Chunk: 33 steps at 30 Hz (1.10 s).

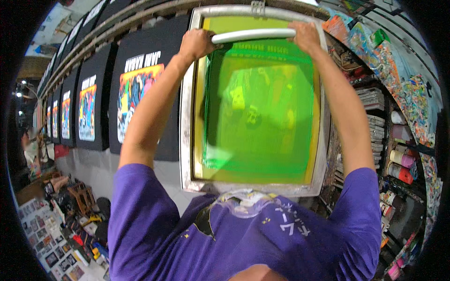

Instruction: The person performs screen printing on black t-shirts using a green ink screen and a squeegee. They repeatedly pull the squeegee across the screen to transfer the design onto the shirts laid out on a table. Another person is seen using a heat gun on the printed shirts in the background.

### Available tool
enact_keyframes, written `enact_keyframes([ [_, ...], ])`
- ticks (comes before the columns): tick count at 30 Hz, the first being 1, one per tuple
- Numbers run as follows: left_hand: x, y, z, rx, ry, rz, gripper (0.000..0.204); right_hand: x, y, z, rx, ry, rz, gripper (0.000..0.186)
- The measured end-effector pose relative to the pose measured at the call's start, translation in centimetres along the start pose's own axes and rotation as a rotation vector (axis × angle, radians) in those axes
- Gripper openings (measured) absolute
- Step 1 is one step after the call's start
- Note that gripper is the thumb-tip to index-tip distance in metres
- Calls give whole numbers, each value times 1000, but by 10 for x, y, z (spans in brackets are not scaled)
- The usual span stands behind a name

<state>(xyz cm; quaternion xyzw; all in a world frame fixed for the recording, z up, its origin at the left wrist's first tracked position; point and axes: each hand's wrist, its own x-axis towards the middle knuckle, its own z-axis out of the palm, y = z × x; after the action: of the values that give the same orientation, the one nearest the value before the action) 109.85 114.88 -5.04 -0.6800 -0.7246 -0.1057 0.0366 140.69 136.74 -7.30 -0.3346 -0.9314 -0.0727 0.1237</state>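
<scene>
Purple cotton of our shirt (243,239) fills six o'clock, while at twelve our left hand (196,43) and right hand (305,35) clench the smooth white squeegee (253,34) atop the green-meshed, metal-framed screen (255,100); black printed shirts (136,84) line ten o'clock.

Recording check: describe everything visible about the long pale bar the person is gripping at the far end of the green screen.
The squeegee is a long, pale, rounded bar, apparently a wooden or plastic handle. It lies crosswise at the far end of the metal-framed green printing screen, resting on the mesh. The left hand grips its left end and the right hand its right end, arms stretched forward. Its blade is hidden beneath the handle.
</scene>
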Motion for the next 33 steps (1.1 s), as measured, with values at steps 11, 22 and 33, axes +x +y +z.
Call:
enact_keyframes([
  [11, -277, 157, -82, -296, -629, -149, 83, -66, -125, -44, 284, -94, -628, 29],
  [22, -214, 238, -73, -469, -398, -292, 49, -38, -28, -79, 245, -61, -662, 23],
  [33, -9, 31, 8, 7, 61, -99, 36, -48, 3, -30, 124, 70, -42, 34],
])
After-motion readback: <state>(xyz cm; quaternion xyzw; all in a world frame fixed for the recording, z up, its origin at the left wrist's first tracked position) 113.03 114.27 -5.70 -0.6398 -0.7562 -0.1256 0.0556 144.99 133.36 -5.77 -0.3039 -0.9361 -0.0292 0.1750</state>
